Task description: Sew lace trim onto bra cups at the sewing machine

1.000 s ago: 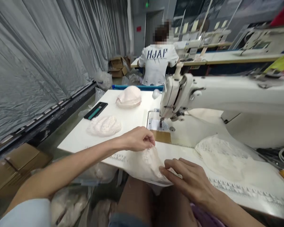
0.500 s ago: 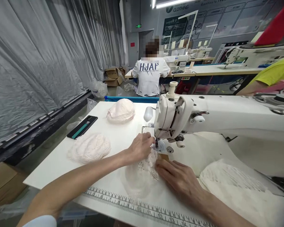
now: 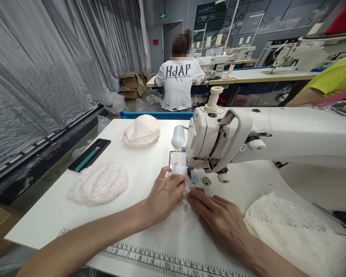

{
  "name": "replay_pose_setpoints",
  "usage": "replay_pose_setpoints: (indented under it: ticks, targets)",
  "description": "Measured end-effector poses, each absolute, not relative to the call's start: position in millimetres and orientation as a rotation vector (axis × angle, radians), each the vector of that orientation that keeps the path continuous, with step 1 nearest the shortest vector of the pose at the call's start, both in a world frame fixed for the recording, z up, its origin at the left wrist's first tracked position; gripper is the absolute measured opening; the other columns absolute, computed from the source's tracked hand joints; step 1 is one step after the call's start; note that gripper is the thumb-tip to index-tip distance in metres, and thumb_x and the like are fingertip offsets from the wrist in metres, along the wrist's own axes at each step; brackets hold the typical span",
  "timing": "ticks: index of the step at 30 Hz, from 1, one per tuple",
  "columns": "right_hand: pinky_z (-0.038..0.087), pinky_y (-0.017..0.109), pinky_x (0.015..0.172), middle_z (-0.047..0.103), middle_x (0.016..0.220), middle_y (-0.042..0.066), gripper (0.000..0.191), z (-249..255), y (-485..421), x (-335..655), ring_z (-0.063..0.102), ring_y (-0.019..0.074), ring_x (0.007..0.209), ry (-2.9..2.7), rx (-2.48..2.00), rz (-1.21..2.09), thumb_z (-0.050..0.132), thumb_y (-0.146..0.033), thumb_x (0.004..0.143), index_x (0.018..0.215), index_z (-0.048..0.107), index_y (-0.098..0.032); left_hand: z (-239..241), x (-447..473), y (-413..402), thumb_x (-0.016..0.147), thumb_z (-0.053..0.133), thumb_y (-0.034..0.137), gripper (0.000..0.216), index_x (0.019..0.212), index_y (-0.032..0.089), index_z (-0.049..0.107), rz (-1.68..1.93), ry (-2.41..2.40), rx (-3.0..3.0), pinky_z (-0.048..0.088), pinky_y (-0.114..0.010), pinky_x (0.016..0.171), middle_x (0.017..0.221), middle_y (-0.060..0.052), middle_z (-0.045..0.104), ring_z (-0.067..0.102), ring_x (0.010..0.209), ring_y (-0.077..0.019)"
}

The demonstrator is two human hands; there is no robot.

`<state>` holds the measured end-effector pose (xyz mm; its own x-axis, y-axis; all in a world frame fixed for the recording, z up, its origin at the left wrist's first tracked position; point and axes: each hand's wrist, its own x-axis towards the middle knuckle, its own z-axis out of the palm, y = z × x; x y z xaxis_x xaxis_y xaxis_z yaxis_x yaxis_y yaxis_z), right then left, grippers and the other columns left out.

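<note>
My left hand lies flat on a white lace fabric piece, pressing it onto the white table just in front of the sewing machine. My right hand rests beside it, fingers flat on the same piece's right edge. The lace's front edge sits at the needle area under the machine head. Most of the lace is hidden under my hands.
A pile of lace lies to the left, a pinkish fabric stack farther back, a black phone near the left edge. More lace lies at the right. A ruler strip runs along the front edge. A person in a white shirt sits ahead.
Both hands slid the lace piece forward from the table's front edge up to the machine's needle. The left hand went from pinching it to lying flat on it.
</note>
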<state>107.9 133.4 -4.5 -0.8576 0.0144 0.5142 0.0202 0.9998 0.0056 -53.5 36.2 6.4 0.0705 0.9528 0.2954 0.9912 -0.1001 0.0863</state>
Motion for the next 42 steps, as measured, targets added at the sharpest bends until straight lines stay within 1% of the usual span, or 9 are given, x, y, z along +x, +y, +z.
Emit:
replay_pose_setpoints:
  ticks: [4, 10, 13, 20, 25, 29, 31, 35, 42]
  targets:
    - [0.036, 0.024, 0.047, 0.068, 0.101, 0.006, 0.033, -9, 141, 102, 0.052, 0.0107, 0.049, -2.607, -0.137, -0.108, 0.038, 0.000, 0.078, 0.093, 0.062, -0.016, 8, -66, 53, 0.081, 0.034, -0.004, 0.033, 0.099, 0.015, 0.055, -0.365, -2.007, -2.211, 0.024, -0.042, 0.102, 0.110, -0.006, 0.060, 0.061, 0.083, -0.0132]
    - [0.036, 0.024, 0.046, 0.066, 0.110, 0.004, 0.036, -10, 144, 99, 0.051, 0.0097, 0.047, -2.602, -0.261, -0.167, 0.040, 0.000, 0.074, 0.097, 0.063, -0.015, 3, -78, 76, 0.071, 0.035, -0.007, 0.028, 0.077, 0.014, 0.053, -0.236, -1.948, -2.247, 0.024, -0.044, 0.104, 0.077, 0.000, 0.058, 0.055, 0.065, -0.0119]
    - [0.036, 0.024, 0.047, 0.065, 0.113, 0.004, 0.041, -11, 145, 100, 0.052, 0.0103, 0.048, -2.607, -0.290, -0.182, 0.040, 0.001, 0.072, 0.101, 0.064, -0.016, 0, -81, 80, 0.069, 0.033, -0.008, 0.032, 0.077, 0.014, 0.054, -0.273, -1.908, -2.257, 0.024, -0.046, 0.103, 0.072, 0.001, 0.056, 0.053, 0.062, -0.0118]
    - [0.036, 0.025, 0.047, 0.065, 0.113, 0.006, 0.043, -8, 143, 99, 0.056, 0.0120, 0.053, -2.580, -0.259, -0.166, 0.037, 0.001, 0.075, 0.104, 0.064, -0.014, -2, -84, 84, 0.065, 0.035, -0.007, 0.033, 0.078, 0.014, 0.056, -0.359, -1.911, -2.290, 0.024, -0.047, 0.102, 0.076, -0.002, 0.060, 0.055, 0.062, -0.0140]
    - [0.037, 0.025, 0.049, 0.067, 0.106, 0.007, 0.037, -8, 142, 102, 0.057, 0.0124, 0.056, -2.566, -0.186, -0.123, 0.033, -0.003, 0.084, 0.099, 0.065, -0.013, 0, -82, 80, 0.065, 0.039, -0.007, 0.032, 0.080, 0.013, 0.057, -0.356, -1.972, -2.264, 0.021, -0.047, 0.103, 0.079, -0.003, 0.061, 0.056, 0.063, -0.0137]
    - [0.035, 0.026, 0.048, 0.069, 0.093, 0.006, 0.030, -8, 141, 104, 0.055, 0.0122, 0.051, -2.550, -0.146, -0.052, 0.035, -0.011, 0.091, 0.095, 0.065, -0.014, 7, -64, 55, 0.078, 0.039, -0.002, 0.024, 0.087, 0.012, 0.057, -0.444, -1.841, -2.201, 0.026, -0.045, 0.097, 0.097, -0.007, 0.061, 0.058, 0.088, -0.0171]
    - [0.035, 0.026, 0.048, 0.068, 0.089, 0.005, 0.029, -8, 140, 103, 0.056, 0.0124, 0.053, -2.546, -0.129, -0.013, 0.035, -0.016, 0.093, 0.092, 0.064, -0.015, 11, -52, 41, 0.084, 0.042, 0.002, 0.019, 0.083, 0.013, 0.057, -0.432, -1.783, -2.210, 0.031, -0.041, 0.091, 0.090, -0.005, 0.062, 0.057, 0.090, -0.0165]
    - [0.035, 0.025, 0.048, 0.068, 0.087, 0.005, 0.031, -6, 139, 103, 0.057, 0.0120, 0.054, -2.527, -0.115, 0.021, 0.034, -0.019, 0.095, 0.088, 0.064, -0.015, 11, -37, 27, 0.085, 0.044, 0.000, 0.020, 0.078, 0.013, 0.059, -0.388, -1.758, -2.180, 0.035, -0.035, 0.084, 0.074, 0.000, 0.060, 0.055, 0.075, -0.0119]
    - [0.035, 0.026, 0.047, 0.068, 0.092, 0.005, 0.029, -7, 140, 104, 0.054, 0.0114, 0.050, -2.541, -0.106, -0.022, 0.034, -0.017, 0.094, 0.093, 0.063, -0.015, 4, -34, 25, 0.082, 0.050, 0.000, 0.016, 0.077, 0.012, 0.060, -0.335, -1.712, -2.090, 0.039, -0.033, 0.079, 0.075, -0.001, 0.060, 0.053, 0.076, -0.0138]
